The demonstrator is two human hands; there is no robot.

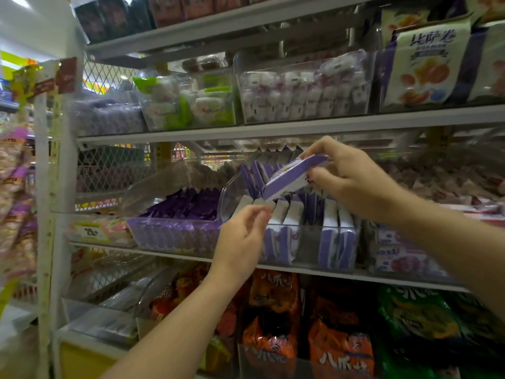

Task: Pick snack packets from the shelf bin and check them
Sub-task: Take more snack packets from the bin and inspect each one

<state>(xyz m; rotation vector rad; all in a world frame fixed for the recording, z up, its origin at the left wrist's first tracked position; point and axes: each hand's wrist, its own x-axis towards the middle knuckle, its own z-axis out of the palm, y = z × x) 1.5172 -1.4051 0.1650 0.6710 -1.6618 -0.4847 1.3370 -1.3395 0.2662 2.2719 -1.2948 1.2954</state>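
Right, my right hand (352,177) has one purple-and-white snack packet (289,177) pinched at its end between thumb and curled fingers, held tilted just above the clear shelf bin (228,192). The bin stands on the middle shelf (306,269), with more packets (330,233) of the same kind standing on edge in rows inside. My left hand (241,236) is up at the bin's front, fingers loosely bent, tips at the top edges of the front packets; through the blur I cannot tell whether it grips one or only touches. Just left, a second clear bin (142,192) holds darker purple packs (185,206). On the shelf below stand orange bags (273,296) and a green bag (415,318)
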